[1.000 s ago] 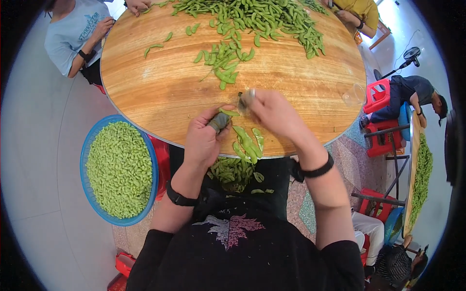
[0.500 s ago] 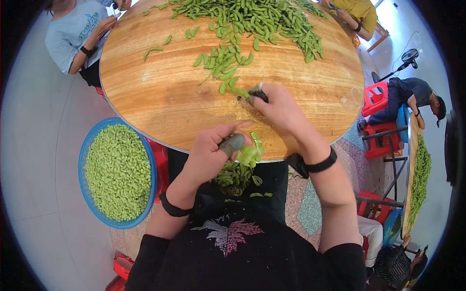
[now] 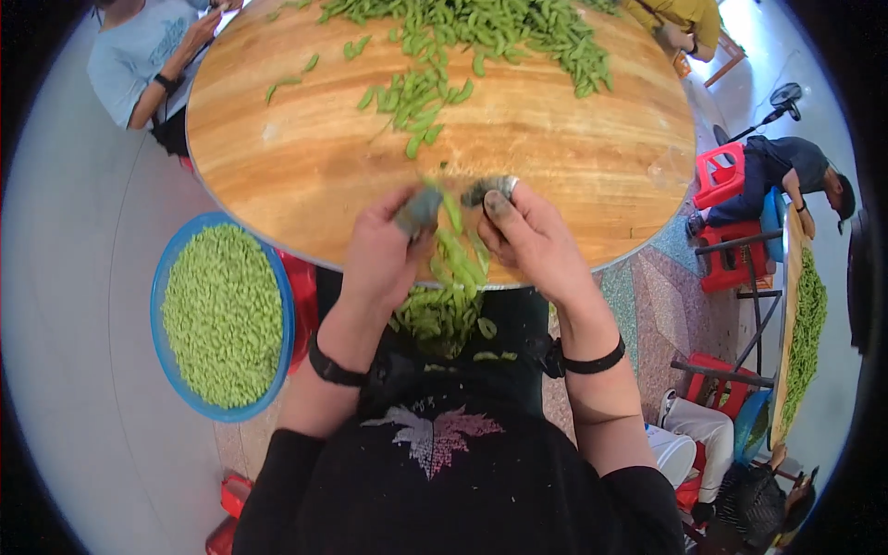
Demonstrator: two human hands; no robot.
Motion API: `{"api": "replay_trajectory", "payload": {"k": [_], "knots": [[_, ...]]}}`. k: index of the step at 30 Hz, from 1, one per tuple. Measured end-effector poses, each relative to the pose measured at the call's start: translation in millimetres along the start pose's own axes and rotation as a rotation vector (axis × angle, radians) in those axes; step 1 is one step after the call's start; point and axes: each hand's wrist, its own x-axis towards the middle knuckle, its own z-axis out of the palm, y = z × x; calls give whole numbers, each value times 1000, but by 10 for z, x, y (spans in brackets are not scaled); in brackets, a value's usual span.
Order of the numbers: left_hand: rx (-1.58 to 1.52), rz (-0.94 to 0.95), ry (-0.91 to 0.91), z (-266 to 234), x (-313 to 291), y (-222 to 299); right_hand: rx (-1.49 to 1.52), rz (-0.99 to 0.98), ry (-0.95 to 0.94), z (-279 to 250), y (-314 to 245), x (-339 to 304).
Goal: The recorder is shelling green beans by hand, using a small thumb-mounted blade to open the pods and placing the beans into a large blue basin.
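My left hand (image 3: 381,245) is closed at the near edge of the round wooden table, with a grey-green covering on its thumb. A green soybean pod (image 3: 451,212) shows at its fingertips, blurred by motion. Close by on the right, my right hand (image 3: 535,229) is closed, thumb pressed toward the fingers, with dark coverings on the fingertips; what it pinches cannot be made out. Below and between the hands, light green pods or shells (image 3: 457,259) show in front of the table rim. A heap of empty-looking pods (image 3: 435,317) fills my lap beneath the edge.
A large pile of pods (image 3: 490,32) covers the far side of the wooden table (image 3: 305,176), with loose pods (image 3: 416,102) trailing nearer. At left, a blue basket (image 3: 157,324) holds shelled beans (image 3: 222,319). Other people sit around this table and another at right.
My right hand has drawn back from the loose pods toward my left hand. The left hand has moved slightly up, and a pod now shows between the two hands.
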Motion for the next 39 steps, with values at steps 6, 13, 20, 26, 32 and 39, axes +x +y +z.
{"api": "replay_trajectory", "payload": {"k": [6,13,20,26,32,39], "knots": [[-144,106,-88,131,69,3,322,129,-128,59,41,-8],[3,257,-44,130,55,-19,506,170,-211,52,59,-7],[-266,-56,-289,-68,16,-79,445,214,-116,172,125,-71],[273,177,-81,102,41,-61,-450,-185,226,245,189,19],[280,189,-71,87,152,-40,-57,17,194,192,239,206],[-145,89,-122,27,172,-62,279,199,137,229,150,220]]}}
